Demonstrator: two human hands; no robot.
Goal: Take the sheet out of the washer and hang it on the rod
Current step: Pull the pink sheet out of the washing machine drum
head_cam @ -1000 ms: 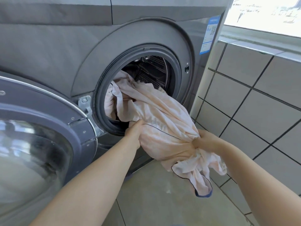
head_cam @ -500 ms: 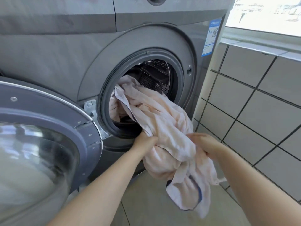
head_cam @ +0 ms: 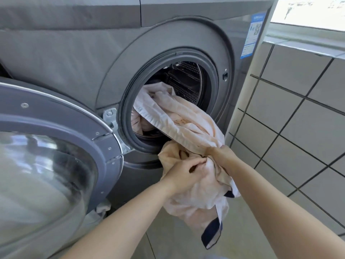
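washer (head_cam: 78, 58): grey front-loader, fills the upper and left frame, round opening at centre
door (head_cam: 56, 157): swung open, lower left, glass bowl facing the camera
wall (head_cam: 298, 128): grey tiles, dark grout, right side
sheet (head_cam: 179, 116): pale peach with dark edging, partly in the drum, rest trailing out over the rim toward lower centre, bunched below the opening
left hand (head_cam: 183, 173): centre, fingers curled, gripping bunched sheet
right hand (head_cam: 221, 156): just right of the left, fingers closed on the sheet
sticker (head_cam: 252, 36): blue-white, upper right of the washer front
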